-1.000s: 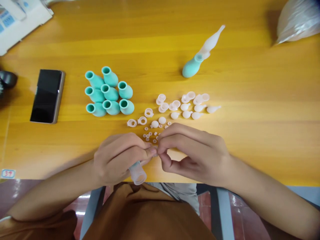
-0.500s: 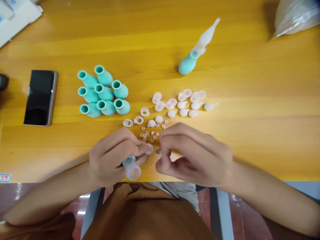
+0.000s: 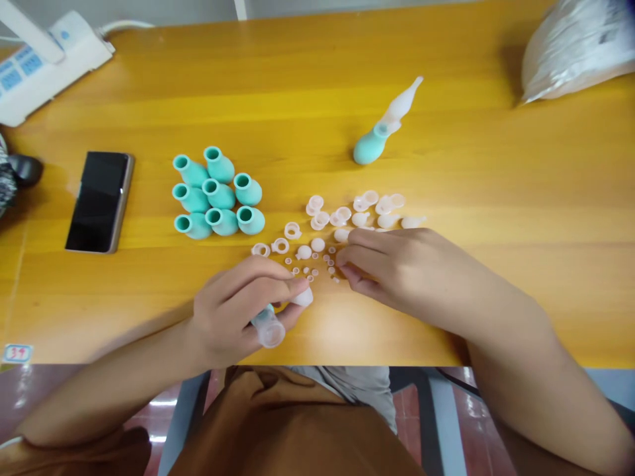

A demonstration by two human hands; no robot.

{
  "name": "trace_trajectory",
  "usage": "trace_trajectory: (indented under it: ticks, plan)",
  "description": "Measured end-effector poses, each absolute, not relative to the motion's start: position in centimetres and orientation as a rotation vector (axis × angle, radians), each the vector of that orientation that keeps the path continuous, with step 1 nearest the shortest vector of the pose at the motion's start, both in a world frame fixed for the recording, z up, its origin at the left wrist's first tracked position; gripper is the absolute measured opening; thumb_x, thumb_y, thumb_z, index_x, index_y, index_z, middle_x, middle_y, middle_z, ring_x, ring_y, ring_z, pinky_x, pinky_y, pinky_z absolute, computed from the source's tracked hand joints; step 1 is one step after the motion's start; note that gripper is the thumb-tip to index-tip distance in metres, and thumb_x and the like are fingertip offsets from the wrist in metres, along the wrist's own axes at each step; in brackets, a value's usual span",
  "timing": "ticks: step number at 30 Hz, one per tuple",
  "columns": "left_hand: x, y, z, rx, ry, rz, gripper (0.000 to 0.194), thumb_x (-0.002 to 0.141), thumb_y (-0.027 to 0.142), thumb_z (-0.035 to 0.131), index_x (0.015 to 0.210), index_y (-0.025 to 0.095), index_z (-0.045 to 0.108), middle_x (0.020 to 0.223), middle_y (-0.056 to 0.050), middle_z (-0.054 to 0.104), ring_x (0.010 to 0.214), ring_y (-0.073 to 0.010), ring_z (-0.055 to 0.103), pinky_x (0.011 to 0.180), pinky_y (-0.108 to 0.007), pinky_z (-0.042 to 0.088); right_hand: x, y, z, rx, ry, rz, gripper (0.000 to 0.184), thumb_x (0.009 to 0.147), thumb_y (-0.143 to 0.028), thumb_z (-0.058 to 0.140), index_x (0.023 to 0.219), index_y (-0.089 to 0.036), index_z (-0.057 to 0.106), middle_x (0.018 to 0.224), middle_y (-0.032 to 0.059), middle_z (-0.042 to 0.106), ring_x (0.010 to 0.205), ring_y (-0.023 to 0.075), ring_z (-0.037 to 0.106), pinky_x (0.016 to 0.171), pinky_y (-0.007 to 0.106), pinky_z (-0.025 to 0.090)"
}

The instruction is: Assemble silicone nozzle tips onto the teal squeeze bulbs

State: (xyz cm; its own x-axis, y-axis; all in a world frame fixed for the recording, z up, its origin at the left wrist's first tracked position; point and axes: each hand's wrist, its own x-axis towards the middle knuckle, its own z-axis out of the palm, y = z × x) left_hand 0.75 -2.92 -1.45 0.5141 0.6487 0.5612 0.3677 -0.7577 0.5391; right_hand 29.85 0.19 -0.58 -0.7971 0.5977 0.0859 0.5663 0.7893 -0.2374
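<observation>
My left hand [image 3: 248, 307] is closed around a teal squeeze bulb, mostly hidden, with a translucent collar [image 3: 270, 332] at its mouth. Between its thumb and finger it also pinches a whitish rounded nozzle piece [image 3: 302, 297]. My right hand [image 3: 397, 268] is lowered to the table at the right of the small ring-like pieces [image 3: 315, 272]. Its fingertips are drawn together among them; whether they grip one cannot be made out. Beyond lie translucent collars [image 3: 292, 230] and white teardrop nozzles [image 3: 360, 219], some covered by my right hand.
Several teal bulbs [image 3: 218, 193] stand grouped at left, mouths up. Farther back lies a teal bulb [image 3: 370, 145] with a white nozzle [image 3: 401, 106]. A phone [image 3: 99, 201], a power strip [image 3: 54, 59] and a mouse [image 3: 26, 170] are left; a plastic bag [image 3: 575, 53] is back right.
My right hand has moved from beside my left hand, away from me and slightly right, down to the small pieces. My left hand still holds the bulb and nozzle. The view has shifted.
</observation>
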Motion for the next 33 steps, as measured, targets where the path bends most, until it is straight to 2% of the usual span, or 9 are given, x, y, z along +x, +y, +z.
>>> trace_trajectory:
  ticks: [7,9,13,16,20,22,25,30,33]
  plan:
    - [0.8,-3.4,-1.2,2.447,0.918,1.007,0.032,0.104,0.013,0.08,0.134,0.022,0.073,0.102,-0.002,0.08,0.079,-0.0125,0.08,0.072,-0.023,0.068,28.6,-0.5,0.2,-0.849,-2.294,0.973,0.01,0.114,-0.025,0.062,0.118,-0.02,0.07,0.099,0.0047,0.077,0.078,0.0166,0.069,0.073,0.03,0.054]
    - [0.6,-3.4,-1.5,2.431,0.893,1.02,0.033,0.104,0.016,0.081,0.135,0.024,0.073,0.099,-0.001,0.079,0.078,-0.0141,0.079,0.069,-0.025,0.067,27.3,-1.1,-0.1,-0.813,-2.147,1.227,0.029,0.108,-0.04,0.079,0.126,-0.02,0.069,0.1,0.0024,0.077,0.073,0.0136,0.068,0.07,0.027,0.056]
    - [0.3,-3.5,-2.2,2.482,0.82,0.949,0.024,0.11,0.02,0.074,0.133,0.026,0.072,0.093,0.0,0.075,0.073,-0.0152,0.073,0.062,-0.026,0.06,25.4,-1.8,-1.2,-0.814,-2.002,1.512,0.02,0.107,-0.038,0.081,0.11,-0.02,0.072,0.088,-0.0004,0.077,0.069,0.0128,0.071,0.067,0.026,0.057]
    - [0.4,-3.7,-2.4,2.48,0.853,0.982,0.035,0.11,0.025,0.076,0.144,0.02,0.067,0.087,0.001,0.07,0.07,-0.0135,0.068,0.065,-0.026,0.059,26.2,-1.4,-0.9,-0.809,-1.874,1.669,0.014,0.11,-0.034,0.076,0.112,-0.021,0.075,0.088,-0.0006,0.078,0.063,0.0122,0.073,0.063,0.026,0.059]
    - [0.5,-4.1,-2.3,2.276,0.954,0.933,0.051,0.104,0.026,0.079,0.15,0.018,0.058,0.085,0.004,0.064,0.068,-0.012,0.064,0.069,-0.026,0.059,30.1,0.5,1.0,-0.975,-1.736,1.34,0.021,0.111,-0.041,0.075,0.126,-0.027,0.077,0.102,0.0025,0.083,0.068,0.0152,0.074,0.067,0.033,0.062]
    - [0.4,-4.2,-2.4,2.197,0.9,0.938,0.051,0.098,0.017,0.07,0.147,0.017,0.055,0.092,0.0,0.065,0.075,-0.0146,0.066,0.073,-0.029,0.06,32.8,1.7,1.6,-1.126,-1.701,1.007,0.018,0.113,-0.046,0.07,0.116,-0.029,0.076,0.099,0.0029,0.083,0.073,0.0188,0.075,0.07,0.036,0.061]
    - [0.2,-4.0,-3.1,2.026,0.716,1.066,0.046,0.093,0.014,0.061,0.137,0.018,0.052,0.099,-0.005,0.062,0.085,-0.0198,0.065,0.075,-0.035,0.059,36.2,3.3,1.2,-1.454,-1.811,0.68,0.027,0.114,-0.057,0.062,0.113,-0.03,0.068,0.095,0.0025,0.082,0.06,0.019,0.07,0.07,0.039,0.057]
    - [0.2,-3.6,-3.8,1.889,0.58,1.117,0.022,0.107,0.022,0.055,0.127,0.022,0.046,0.103,-0.008,0.062,0.09,-0.0231,0.061,0.077,-0.04,0.054,38.3,4.5,-0.3,-1.577,-2.008,0.64,0.031,0.116,-0.058,0.053,0.124,-0.03,0.064,0.1,0.0056,0.083,0.065,0.0247,0.072,0.073,0.044,0.058]
    - [0.2,-3.6,-3.7,1.885,0.626,1.077,0.014,0.113,0.02,0.049,0.126,0.022,0.046,0.106,-0.008,0.063,0.091,-0.0219,0.059,0.078,-0.039,0.052,38.4,4.8,-0.2,-1.44,-2.14,0.43,0.028,0.114,-0.052,0.06,0.117,-0.028,0.073,0.121,0.0121,0.08,0.089,0.029,0.078,0.084,0.048,0.063]
